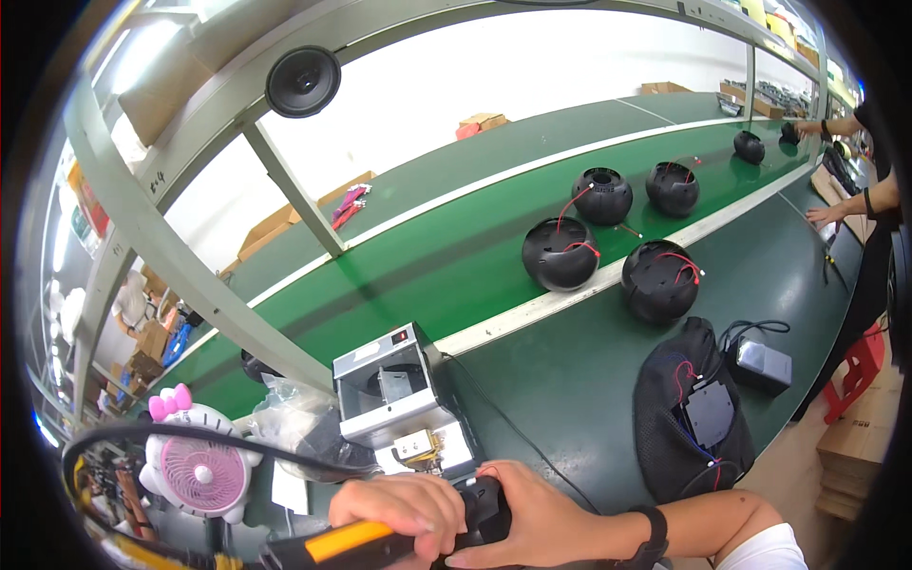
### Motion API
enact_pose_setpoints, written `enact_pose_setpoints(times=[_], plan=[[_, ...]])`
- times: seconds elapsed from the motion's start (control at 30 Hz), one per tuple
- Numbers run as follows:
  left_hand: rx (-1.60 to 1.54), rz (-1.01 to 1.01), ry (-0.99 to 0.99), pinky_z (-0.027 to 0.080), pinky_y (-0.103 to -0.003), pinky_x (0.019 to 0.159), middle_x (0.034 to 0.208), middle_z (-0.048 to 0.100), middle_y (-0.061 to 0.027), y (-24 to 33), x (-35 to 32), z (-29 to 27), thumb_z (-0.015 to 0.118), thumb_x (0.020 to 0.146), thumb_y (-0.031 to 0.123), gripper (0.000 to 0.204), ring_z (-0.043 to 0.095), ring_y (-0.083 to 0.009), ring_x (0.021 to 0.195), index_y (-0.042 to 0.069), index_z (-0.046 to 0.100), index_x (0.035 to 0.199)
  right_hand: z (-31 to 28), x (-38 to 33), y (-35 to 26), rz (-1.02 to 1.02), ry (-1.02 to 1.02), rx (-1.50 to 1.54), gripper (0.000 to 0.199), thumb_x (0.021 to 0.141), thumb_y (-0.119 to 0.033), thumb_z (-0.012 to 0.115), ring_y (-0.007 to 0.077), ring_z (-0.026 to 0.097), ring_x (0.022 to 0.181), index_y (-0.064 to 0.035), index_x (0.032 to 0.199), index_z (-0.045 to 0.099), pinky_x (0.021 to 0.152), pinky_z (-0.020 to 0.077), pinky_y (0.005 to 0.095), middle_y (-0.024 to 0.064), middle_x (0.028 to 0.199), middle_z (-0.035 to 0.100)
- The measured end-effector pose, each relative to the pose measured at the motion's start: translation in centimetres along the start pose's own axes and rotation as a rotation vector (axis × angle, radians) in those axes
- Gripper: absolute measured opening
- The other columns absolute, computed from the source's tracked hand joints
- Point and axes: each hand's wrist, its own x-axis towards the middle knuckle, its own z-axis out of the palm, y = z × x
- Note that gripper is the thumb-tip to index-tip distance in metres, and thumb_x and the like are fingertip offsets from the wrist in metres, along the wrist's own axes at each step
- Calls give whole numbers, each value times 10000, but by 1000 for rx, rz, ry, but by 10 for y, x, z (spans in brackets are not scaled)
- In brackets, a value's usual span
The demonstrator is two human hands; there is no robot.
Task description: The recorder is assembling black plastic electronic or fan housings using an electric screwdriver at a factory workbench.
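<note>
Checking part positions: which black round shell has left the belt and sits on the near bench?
The black shell with red wires, just off the belt's white edge strip. The other shells sit on the belt.

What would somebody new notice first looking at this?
Probably the black ball-shaped speaker shells with red wires, strung along the green conveyor belt toward the upper right. At the bottom edge, the left hand and right hand grip a tool with an orange-and-black handle. A pink and white cartoon-cat desk fan sits at lower left.
</note>
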Motion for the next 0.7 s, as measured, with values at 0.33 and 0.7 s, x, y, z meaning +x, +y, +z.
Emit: enact_pose_setpoints(times=[0.33,0.7], plan=[[286,19,553,379,-300,427,531,436,4,-5,47,-40,279,850,897,848,413,-142,415,88,521,928,-14,-4,10,-118,-75,130,916,657,-397,914,342,563,1157,-28,1369,470,1015,449,408,194,1224,557],[257,78,551,401,-305,410,544,477,-17,22,26,-37,273,824,917,959,445,-148,408,21,563,1006,-17,16,47,-67,-298,341,918,671,-419,923,245,558,1157,-49,1373,461,1015,445,366,131,1220,543]])
